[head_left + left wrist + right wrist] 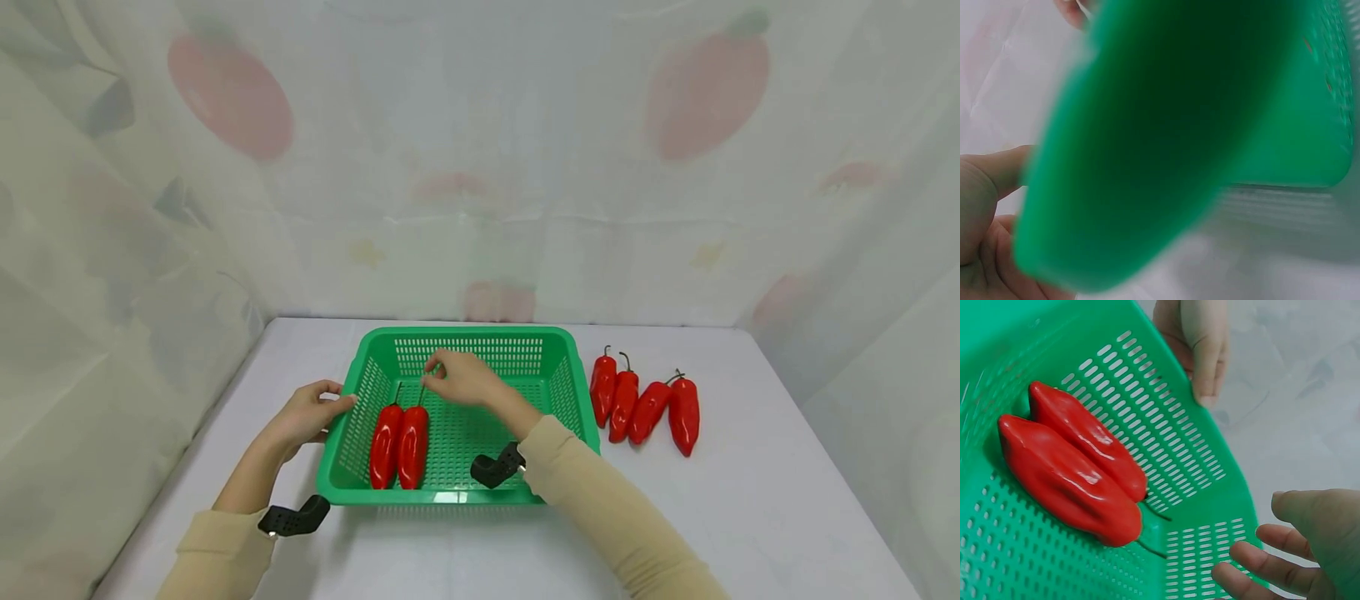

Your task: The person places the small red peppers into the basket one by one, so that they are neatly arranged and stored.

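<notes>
A green plastic basket (pixel 465 332) with slotted walls stands on the white table. Two glossy red chili peppers (pixel 413 447) lie side by side in its left part, their thin stems pointing to the far side. My left hand (pixel 303 414) grips the basket's left rim, thumb over the edge; its other fingers are partly hidden behind the rim. Over the basket, my right hand (pixel 462 379) is near the stem of the right pepper. In the right wrist view that hand (pixel 1297 550) has its thumb and fingers apart, with no pepper between them.
Several more red peppers (pixel 649 412) lie in a row on the table (pixel 765 500) to the right of the basket. A pale curtain (pixel 480 167) with faded fruit prints hangs behind the table and along its sides.
</notes>
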Demonstrator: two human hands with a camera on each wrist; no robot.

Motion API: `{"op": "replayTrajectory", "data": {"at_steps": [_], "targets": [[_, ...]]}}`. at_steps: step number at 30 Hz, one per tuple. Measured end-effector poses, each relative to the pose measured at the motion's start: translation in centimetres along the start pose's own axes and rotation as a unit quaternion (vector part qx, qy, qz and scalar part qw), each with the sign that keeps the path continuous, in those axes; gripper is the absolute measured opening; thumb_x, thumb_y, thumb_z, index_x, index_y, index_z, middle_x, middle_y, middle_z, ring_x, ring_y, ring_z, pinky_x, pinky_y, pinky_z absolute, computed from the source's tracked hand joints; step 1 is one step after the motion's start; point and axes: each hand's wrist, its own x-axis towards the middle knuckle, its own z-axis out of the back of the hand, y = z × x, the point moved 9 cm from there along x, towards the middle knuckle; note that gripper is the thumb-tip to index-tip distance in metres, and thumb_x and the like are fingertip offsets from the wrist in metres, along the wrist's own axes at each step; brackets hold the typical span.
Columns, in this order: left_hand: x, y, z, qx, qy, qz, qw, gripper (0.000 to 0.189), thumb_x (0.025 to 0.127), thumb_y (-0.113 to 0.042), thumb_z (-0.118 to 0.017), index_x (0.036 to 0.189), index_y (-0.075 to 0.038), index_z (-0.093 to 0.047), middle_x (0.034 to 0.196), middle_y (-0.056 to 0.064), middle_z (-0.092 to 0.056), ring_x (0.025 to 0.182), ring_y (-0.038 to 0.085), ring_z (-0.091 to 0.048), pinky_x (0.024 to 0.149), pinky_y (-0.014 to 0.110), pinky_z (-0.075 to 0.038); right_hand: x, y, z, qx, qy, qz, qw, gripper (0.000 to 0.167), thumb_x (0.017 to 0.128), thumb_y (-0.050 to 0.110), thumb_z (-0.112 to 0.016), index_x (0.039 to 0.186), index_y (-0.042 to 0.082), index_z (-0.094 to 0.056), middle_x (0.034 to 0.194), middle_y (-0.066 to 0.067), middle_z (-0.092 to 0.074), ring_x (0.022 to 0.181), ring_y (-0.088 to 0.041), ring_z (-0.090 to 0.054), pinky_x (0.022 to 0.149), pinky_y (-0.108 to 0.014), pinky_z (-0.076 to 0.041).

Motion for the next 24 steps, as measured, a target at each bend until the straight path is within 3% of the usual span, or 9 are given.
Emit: {"op": "replayTrajectory", "data": {"at_steps": [11, 24], "targets": [[-0.1, 0.0, 0.0, 0.001, 0.001, 0.0, 1.0, 0.049, 0.092, -0.032, -0.055, 0.122, 0.003, -0.04, 0.097, 0.016, -0.064, 0.075, 0.02, -0.066, 0.068, 0.039, -0.056, -1.3, 1.6, 2.8, -0.017, -0.039, 0.034, 0.9985, 0.027, 0.093, 0.028, -0.054, 0.114, 0.012, -0.057, 0.102, -0.003, -0.066, 0.085, -0.014, -0.062, 0.071, -0.026, -0.048], [-0.2, 0.1, 0.1, 0.001, -0.003, 0.001, 1.0, 0.047, 0.092, -0.031, -0.055, 0.121, 0.004, -0.041, 0.096, 0.016, -0.065, 0.074, 0.02, -0.066, 0.067, 0.039, -0.056, -3.0, 1.5, 5.0, -0.004, -0.076, 0.041, 0.9963, 0.031, 0.092, 0.03, -0.054, 0.119, 0.014, -0.056, 0.102, 0.002, -0.064, 0.091, -0.011, -0.061, 0.077, -0.025, -0.049]]}}
